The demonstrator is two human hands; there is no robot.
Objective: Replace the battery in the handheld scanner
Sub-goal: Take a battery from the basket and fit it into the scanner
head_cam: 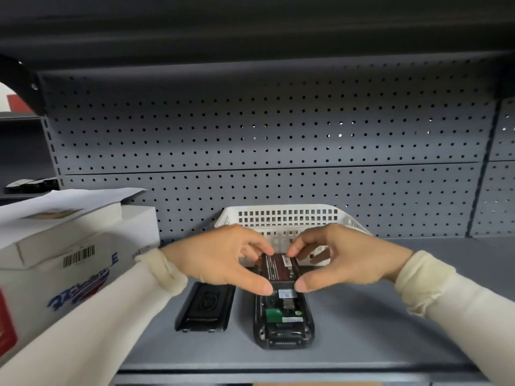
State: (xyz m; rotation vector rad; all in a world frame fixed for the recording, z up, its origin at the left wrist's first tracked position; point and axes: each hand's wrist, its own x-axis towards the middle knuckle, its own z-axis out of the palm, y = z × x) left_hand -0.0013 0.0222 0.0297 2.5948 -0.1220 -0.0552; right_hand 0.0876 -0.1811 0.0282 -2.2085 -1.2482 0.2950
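Observation:
The black handheld scanner [282, 321] lies face down on the grey shelf, its back open so the green board inside shows. A dark red-brown battery [280, 267] sits tilted over the far end of the open bay. My left hand [220, 257] and my right hand [342, 256] both pinch it, thumbs on its near edge and fingers on its far edge. The black battery cover [206, 305] lies flat on the shelf just left of the scanner.
A white slotted plastic basket [284, 218] stands behind my hands against the grey pegboard [264, 135]. A white cardboard box [69, 260] with a barcode fills the left side. The shelf front edge [278, 371] runs close below the scanner.

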